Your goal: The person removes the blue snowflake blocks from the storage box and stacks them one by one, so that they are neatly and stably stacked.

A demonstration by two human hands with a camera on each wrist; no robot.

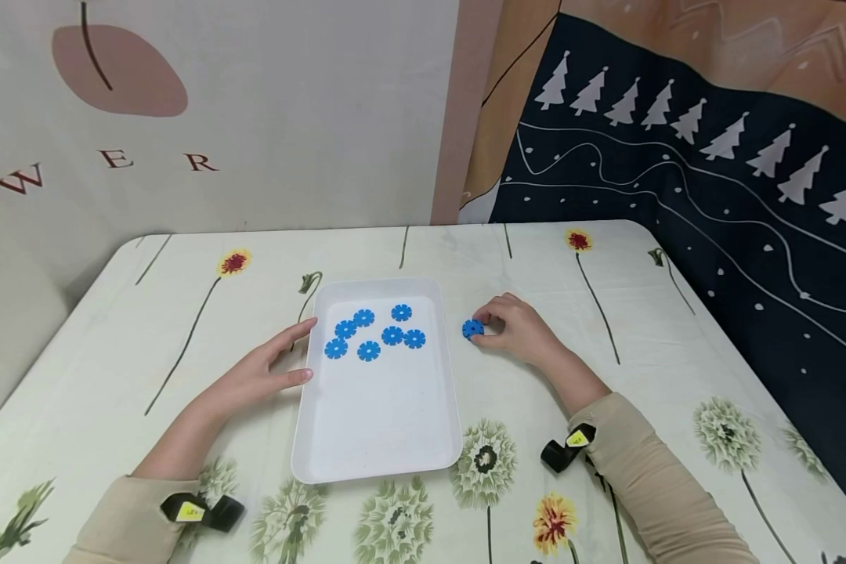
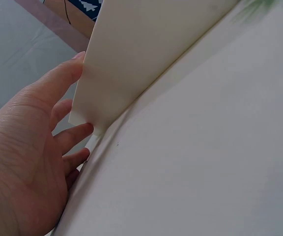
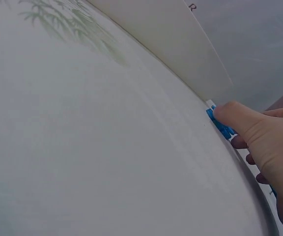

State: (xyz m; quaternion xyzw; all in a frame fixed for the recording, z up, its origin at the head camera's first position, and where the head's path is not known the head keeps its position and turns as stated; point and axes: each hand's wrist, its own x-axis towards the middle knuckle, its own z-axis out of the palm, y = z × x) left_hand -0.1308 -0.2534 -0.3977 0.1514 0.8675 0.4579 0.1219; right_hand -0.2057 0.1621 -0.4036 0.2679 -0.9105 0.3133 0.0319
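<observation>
A white rectangular tray (image 1: 375, 423) lies on the table, with several blue notched plastic discs (image 1: 369, 351) spread over its far half. My left hand (image 1: 257, 376) is at the tray's left wall, fingers and thumb extended; its fingertips touch the wall in the left wrist view. To the right of the tray, my right hand (image 1: 525, 329) pinches one blue notched disc (image 1: 471, 328) between thumb and fingers. That disc (image 3: 219, 123) is low over the tabletop in the right wrist view, partly covered by the thumb; whether it touches the cloth I cannot tell.
A floral tablecloth (image 1: 585, 266) covers the table. Behind it hangs a pale lettered cloth (image 1: 289, 117), and a dark cloth with white trees (image 1: 606, 164) hangs along the right. Each wrist carries a small black camera (image 1: 560, 454).
</observation>
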